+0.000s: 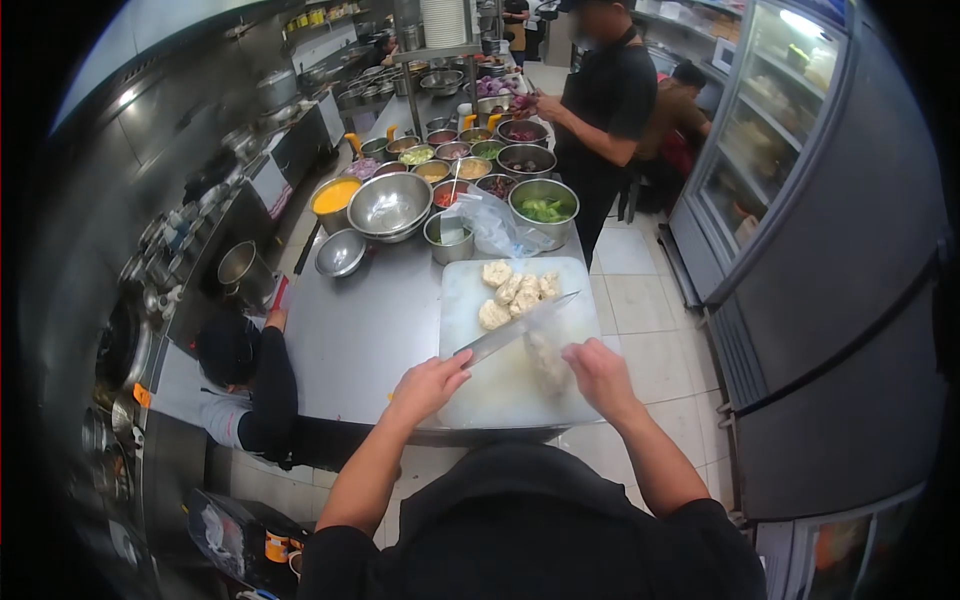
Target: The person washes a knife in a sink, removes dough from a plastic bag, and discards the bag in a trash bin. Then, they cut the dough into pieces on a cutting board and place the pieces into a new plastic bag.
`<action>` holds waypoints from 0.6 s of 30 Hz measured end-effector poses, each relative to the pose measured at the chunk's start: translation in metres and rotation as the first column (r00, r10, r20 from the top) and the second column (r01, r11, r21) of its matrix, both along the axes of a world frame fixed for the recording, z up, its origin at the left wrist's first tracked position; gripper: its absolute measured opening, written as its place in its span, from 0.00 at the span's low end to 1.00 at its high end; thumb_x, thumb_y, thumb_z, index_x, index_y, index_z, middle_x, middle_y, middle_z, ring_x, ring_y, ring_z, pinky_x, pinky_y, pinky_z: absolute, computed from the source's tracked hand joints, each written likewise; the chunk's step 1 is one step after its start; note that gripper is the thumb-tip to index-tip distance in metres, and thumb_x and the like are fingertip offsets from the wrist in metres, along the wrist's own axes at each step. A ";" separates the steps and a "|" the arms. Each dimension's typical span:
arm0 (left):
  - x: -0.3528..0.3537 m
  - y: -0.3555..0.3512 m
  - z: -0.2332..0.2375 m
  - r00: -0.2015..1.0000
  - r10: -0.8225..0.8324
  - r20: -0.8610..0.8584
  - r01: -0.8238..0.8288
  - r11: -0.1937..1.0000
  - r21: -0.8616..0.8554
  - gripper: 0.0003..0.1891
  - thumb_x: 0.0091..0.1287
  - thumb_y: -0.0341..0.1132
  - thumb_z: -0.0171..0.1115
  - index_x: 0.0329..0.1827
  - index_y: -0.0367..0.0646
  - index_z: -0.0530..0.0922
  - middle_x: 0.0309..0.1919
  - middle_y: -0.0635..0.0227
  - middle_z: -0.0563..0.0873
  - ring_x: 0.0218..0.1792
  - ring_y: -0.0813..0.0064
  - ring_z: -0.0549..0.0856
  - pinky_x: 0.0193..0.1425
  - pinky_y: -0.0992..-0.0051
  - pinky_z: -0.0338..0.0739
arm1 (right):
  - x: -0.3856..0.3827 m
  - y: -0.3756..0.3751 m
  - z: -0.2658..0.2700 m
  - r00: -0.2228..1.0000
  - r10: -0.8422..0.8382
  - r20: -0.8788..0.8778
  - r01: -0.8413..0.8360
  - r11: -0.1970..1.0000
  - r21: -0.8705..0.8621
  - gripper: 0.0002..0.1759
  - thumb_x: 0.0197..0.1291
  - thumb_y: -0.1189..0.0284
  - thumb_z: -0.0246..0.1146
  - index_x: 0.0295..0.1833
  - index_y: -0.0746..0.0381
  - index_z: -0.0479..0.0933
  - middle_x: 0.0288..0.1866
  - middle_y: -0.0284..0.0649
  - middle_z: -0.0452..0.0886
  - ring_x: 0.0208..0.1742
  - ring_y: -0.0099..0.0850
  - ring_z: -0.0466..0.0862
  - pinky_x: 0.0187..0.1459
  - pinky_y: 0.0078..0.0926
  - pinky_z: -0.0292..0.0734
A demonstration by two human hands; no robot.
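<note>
My left hand [430, 386] is closed round the handle of a kitchen knife [515, 328], whose long blade points up and to the right across the white cutting board [470, 405]. Several pale, lumpy pieces of food [518, 290] lie on the board beyond the blade. Over the board's right side, my right hand [600, 375] has its fingers curled in; what they hold, if anything, I cannot tell. Just left of those fingers is a pale lump [546, 362], smeared by motion.
Behind the board stand a crumpled plastic bag [490, 222], a pot of green vegetables [543, 210] and several food containers. Steel bowls [390, 205] sit at left. One person [608, 100] stands by the table's far right; another [245, 375] is low at its left edge. A glass-door fridge [765, 130] stands right.
</note>
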State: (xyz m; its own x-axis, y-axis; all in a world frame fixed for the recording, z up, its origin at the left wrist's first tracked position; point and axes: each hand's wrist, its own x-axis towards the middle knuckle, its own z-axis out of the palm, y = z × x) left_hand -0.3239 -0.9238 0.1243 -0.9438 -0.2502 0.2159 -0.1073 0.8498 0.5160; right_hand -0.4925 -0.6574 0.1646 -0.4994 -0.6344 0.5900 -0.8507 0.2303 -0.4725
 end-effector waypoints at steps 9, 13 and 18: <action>0.048 -0.048 -0.041 0.943 0.323 -0.076 -0.314 0.943 0.115 0.22 0.74 0.43 0.60 0.68 0.48 0.77 0.44 0.48 0.88 0.47 0.45 0.86 0.54 0.53 0.80 | 0.000 0.018 0.006 0.997 0.004 0.082 0.002 0.997 -0.075 0.04 0.66 0.76 0.66 0.41 0.65 0.80 0.34 0.46 0.77 0.35 0.46 0.80 0.38 0.38 0.77; 0.049 -0.038 -0.069 0.820 0.561 0.117 -0.570 0.818 0.076 0.20 0.74 0.43 0.59 0.65 0.45 0.76 0.44 0.44 0.87 0.47 0.42 0.86 0.55 0.50 0.79 | 0.004 0.009 0.011 0.989 0.021 0.145 0.000 0.990 -0.144 0.05 0.68 0.77 0.64 0.39 0.68 0.79 0.36 0.48 0.77 0.37 0.46 0.80 0.41 0.37 0.77; 0.034 -0.033 -0.075 0.691 0.650 0.316 -0.672 0.739 -0.047 0.19 0.73 0.45 0.59 0.60 0.43 0.77 0.51 0.42 0.83 0.51 0.41 0.84 0.58 0.49 0.78 | 0.006 0.008 0.008 0.975 0.048 0.217 -0.009 0.984 -0.178 0.05 0.68 0.77 0.64 0.39 0.68 0.79 0.38 0.48 0.78 0.37 0.44 0.80 0.40 0.35 0.76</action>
